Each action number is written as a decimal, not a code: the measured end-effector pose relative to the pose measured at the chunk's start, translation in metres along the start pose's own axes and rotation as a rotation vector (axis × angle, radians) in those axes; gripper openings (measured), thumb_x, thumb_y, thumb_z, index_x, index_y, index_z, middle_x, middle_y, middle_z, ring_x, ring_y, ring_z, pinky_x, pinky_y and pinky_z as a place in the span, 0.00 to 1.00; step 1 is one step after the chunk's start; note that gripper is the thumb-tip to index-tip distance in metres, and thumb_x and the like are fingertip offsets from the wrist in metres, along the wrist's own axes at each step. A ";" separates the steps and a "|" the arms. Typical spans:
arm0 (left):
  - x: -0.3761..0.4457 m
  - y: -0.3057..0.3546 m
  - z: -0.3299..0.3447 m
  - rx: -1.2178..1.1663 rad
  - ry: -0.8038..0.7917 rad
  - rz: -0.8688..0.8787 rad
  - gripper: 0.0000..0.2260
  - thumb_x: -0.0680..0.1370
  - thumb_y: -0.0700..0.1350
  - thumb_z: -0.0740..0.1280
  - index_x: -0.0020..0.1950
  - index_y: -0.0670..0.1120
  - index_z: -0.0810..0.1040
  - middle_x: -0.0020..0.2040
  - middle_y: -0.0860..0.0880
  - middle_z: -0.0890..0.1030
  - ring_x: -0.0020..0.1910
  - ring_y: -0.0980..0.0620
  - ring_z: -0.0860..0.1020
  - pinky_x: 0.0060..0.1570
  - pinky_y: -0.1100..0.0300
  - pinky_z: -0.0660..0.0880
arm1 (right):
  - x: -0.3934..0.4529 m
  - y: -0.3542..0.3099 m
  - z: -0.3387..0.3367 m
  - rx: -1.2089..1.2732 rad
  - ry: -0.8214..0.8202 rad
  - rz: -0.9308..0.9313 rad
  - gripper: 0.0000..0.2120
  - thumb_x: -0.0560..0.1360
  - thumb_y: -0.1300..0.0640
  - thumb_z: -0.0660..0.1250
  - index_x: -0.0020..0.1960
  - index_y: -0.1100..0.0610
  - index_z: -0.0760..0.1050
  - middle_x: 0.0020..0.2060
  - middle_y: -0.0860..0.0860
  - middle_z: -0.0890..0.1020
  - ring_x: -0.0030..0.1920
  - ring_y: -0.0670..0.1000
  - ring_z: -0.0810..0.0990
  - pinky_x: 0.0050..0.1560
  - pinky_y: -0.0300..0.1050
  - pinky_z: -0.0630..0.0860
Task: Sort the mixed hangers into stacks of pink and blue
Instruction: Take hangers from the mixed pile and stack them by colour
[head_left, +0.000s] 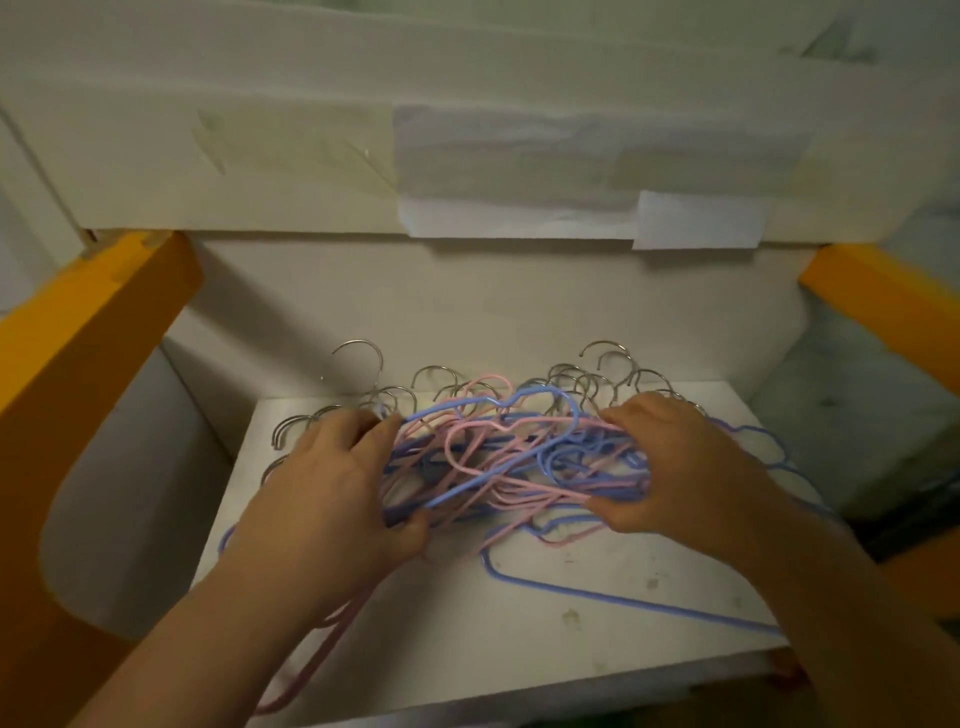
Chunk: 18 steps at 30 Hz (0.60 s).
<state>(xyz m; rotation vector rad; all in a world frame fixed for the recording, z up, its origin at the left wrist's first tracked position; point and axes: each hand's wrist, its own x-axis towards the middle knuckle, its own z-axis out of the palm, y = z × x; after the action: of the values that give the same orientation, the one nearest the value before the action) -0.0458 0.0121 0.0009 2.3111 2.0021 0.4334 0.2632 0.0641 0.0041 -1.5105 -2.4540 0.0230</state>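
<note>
No writing can be read anywhere; the white paper sheets (519, 171) taped across the wall behind are blank or too blurred to tell. A tangled heap of pink and blue hangers (509, 462) lies on the white desk (545, 649), their metal hooks (597, 374) fanned out along the far edge. One blue hanger (613, 592) lies flat in front of the heap, toward the right, and a pink hanger (306, 670) trails off the near left edge under the forearm. The left hand (332, 493) grips the left side of the heap, fingers (358, 421) curled over the top wires and thumb hooked underneath (several hangers at once). The right hand (670, 467) clamps the right side likewise, fingers curled round the wires. Orange frame bars (83, 332) flank the desk.
</note>
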 end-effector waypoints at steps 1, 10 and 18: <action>-0.001 0.003 -0.002 0.005 0.006 0.005 0.40 0.63 0.67 0.64 0.72 0.51 0.69 0.64 0.50 0.72 0.61 0.49 0.72 0.58 0.50 0.76 | -0.010 0.001 -0.002 0.006 0.030 0.017 0.34 0.61 0.32 0.67 0.59 0.52 0.76 0.46 0.47 0.76 0.46 0.50 0.75 0.46 0.47 0.75; -0.056 0.053 -0.025 0.054 0.129 -0.022 0.38 0.63 0.67 0.63 0.71 0.53 0.69 0.60 0.51 0.71 0.58 0.48 0.73 0.53 0.51 0.77 | -0.098 0.012 -0.021 0.001 0.123 0.121 0.39 0.61 0.30 0.65 0.63 0.53 0.75 0.55 0.50 0.78 0.58 0.54 0.76 0.57 0.45 0.70; -0.184 0.110 -0.039 0.117 0.125 -0.236 0.42 0.65 0.65 0.69 0.75 0.53 0.64 0.67 0.53 0.68 0.64 0.52 0.69 0.58 0.57 0.73 | -0.158 -0.011 -0.028 0.103 0.046 0.004 0.39 0.59 0.29 0.66 0.64 0.51 0.74 0.55 0.47 0.75 0.57 0.51 0.74 0.56 0.49 0.74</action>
<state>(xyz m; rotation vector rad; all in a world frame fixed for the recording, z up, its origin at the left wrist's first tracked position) 0.0280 -0.1907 0.0307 2.1189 2.3848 0.4665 0.3273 -0.0838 -0.0002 -1.4568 -2.3753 0.1126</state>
